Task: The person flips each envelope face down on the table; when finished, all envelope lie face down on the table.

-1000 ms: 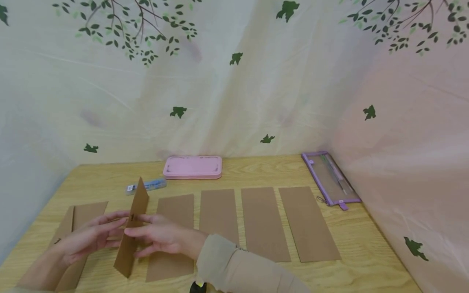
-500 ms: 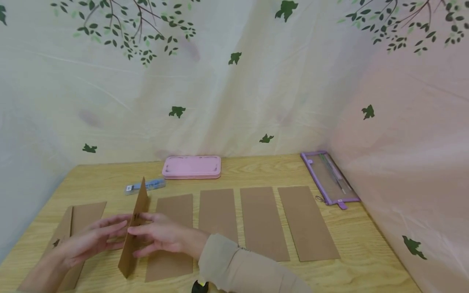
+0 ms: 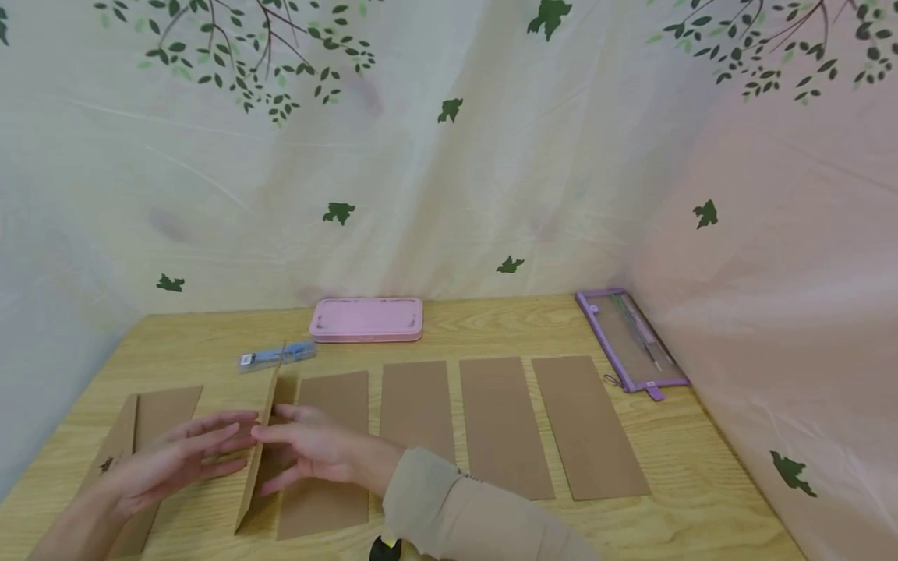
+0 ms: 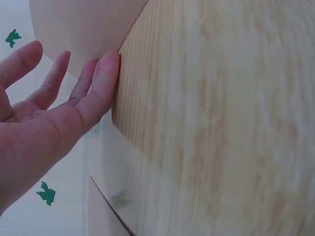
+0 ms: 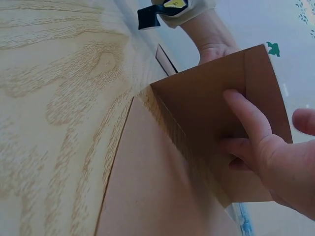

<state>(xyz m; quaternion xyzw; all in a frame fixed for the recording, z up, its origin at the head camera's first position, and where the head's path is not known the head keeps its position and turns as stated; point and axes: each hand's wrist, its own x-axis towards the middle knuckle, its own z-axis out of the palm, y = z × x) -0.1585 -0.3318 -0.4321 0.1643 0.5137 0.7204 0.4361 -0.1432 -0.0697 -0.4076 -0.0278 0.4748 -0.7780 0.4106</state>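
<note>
A flat brown card piece (image 3: 261, 467) stands on its long edge between my hands, tilted slightly, with a crease near its upper edge in the right wrist view (image 5: 211, 108). My left hand (image 3: 185, 460) has loosely extended fingers against the card's left face; in the left wrist view those fingers reach the card (image 4: 88, 29). From the other side, my right hand (image 3: 323, 444) touches the right face with its fingertips, its thumb lying over the top edge. Under my left forearm lies a similar brown piece (image 3: 164, 425) with a folded strip and a small dark mark.
Several brown card rectangles (image 3: 417, 421) lie in a row to the right on the wooden table (image 3: 484, 327). Behind them are a blue item in clear packaging (image 3: 263, 358), a pink tin case (image 3: 366, 319) and a purple-edged mesh pouch (image 3: 634, 343) holding pens.
The standing card has shifted a little to the right and turned from leaning left to leaning right at the top, showing its left face now. Both hands have moved slightly right with it.
</note>
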